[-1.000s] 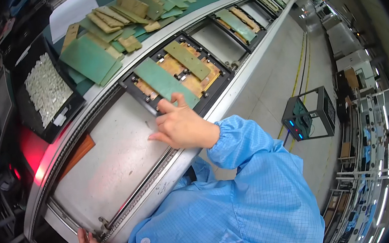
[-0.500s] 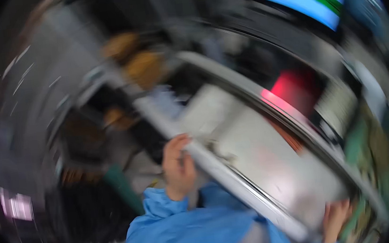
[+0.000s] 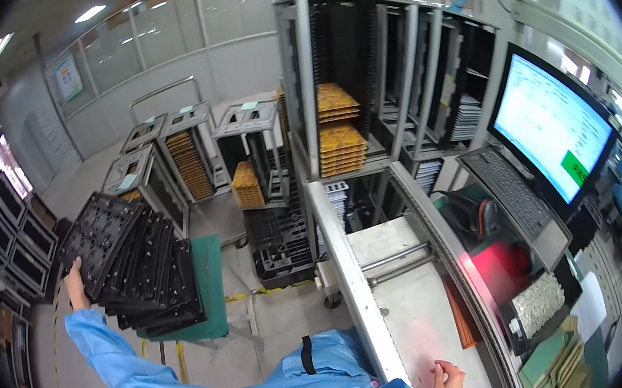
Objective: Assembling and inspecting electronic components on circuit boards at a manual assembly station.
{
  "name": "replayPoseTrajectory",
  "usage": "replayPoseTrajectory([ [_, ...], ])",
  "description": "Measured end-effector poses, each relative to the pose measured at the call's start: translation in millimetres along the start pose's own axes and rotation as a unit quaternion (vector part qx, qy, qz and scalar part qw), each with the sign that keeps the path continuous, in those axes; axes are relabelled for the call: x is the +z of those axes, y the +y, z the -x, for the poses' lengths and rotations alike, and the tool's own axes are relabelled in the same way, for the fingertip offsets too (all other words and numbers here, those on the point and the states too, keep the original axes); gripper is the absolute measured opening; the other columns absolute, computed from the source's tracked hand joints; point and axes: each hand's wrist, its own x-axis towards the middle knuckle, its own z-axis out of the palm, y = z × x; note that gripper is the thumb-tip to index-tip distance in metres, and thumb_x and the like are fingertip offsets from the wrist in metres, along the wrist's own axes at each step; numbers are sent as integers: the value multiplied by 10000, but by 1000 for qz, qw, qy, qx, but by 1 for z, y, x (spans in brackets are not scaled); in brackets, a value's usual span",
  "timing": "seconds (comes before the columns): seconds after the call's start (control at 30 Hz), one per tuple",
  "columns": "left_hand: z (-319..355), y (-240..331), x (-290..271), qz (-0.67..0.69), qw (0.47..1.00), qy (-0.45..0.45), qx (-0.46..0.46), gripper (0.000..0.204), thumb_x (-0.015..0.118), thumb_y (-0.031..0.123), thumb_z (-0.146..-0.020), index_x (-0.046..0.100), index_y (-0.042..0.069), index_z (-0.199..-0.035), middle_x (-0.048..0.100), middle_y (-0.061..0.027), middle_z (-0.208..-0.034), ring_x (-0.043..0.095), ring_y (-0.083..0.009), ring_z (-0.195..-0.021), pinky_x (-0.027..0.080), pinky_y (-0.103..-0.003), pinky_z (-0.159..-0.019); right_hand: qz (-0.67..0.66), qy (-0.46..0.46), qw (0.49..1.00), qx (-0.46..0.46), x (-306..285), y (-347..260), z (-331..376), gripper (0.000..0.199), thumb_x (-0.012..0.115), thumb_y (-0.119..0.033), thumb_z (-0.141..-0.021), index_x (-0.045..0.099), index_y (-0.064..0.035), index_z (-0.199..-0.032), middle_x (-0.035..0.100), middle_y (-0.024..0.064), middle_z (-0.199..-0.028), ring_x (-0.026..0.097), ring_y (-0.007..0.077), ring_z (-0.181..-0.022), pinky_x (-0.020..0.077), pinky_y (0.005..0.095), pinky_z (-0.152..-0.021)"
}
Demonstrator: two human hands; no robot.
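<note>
Off to the person's left, the left hand (image 3: 74,283) is stretched out at the end of a blue sleeve (image 3: 117,366) and grasps the lower edge of a black slotted tray (image 3: 100,243), fingers wrapped behind it, thumb side toward us. That tray leans at the front of a fanned stack of black trays (image 3: 157,282), all tilted the same way and resting on a green-topped cart (image 3: 210,280).

Right hand (image 3: 446,380) low at the bottom edge, resting on the grey conveyor bed (image 3: 423,318), fingers loosely curled, holding nothing. It lies just beside the conveyor's near metal rail (image 3: 350,281), which runs away toward the racks.

Behind the cart: several wheeled metal magazine racks (image 3: 186,158) filled with orange-yellow boards. A taller rack (image 3: 338,130) at the head of the conveyor holds two stacks of the same boards. Black plastic crates (image 3: 279,254) sit on the floor between cart and conveyor.

Right of the conveyor: a lit monitor (image 3: 554,130), mostly white with a green patch, tilted toward the worker; a dark keyboard (image 3: 512,199) just below it. A red glow (image 3: 501,269) shows on the surface near the keyboard. Further right and lower, a small black tray of pale parts (image 3: 539,305), green boards (image 3: 552,358) beside it.

Dark framed panels (image 3: 6,249) line the far left wall.
</note>
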Motion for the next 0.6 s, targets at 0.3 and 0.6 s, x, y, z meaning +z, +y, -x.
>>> replayPoseTrajectory([
  [0.3,-16,9,21,105,994,-6,15,426,658,199,-786,640,-88,-1101,679,-241,-1118,649,-358,-1007,491,-441,-890,-157,-61,983,70,11,15,-4,191,646,-184,-954,735,-16,-970,731,188,-973,697,311,-905,533,402,-746],
  [0.6,-7,41,-22,-192,979,23,56,394,676,208,-811,647,-79,-1081,688,-255,-1067,641,-411,-1001,480,-475,-862,-118,-96,987,42,10,14,-9,225,593,-147,-986,719,12,-1083,749,135,-898,711,219,-888,539,331,-740],
])
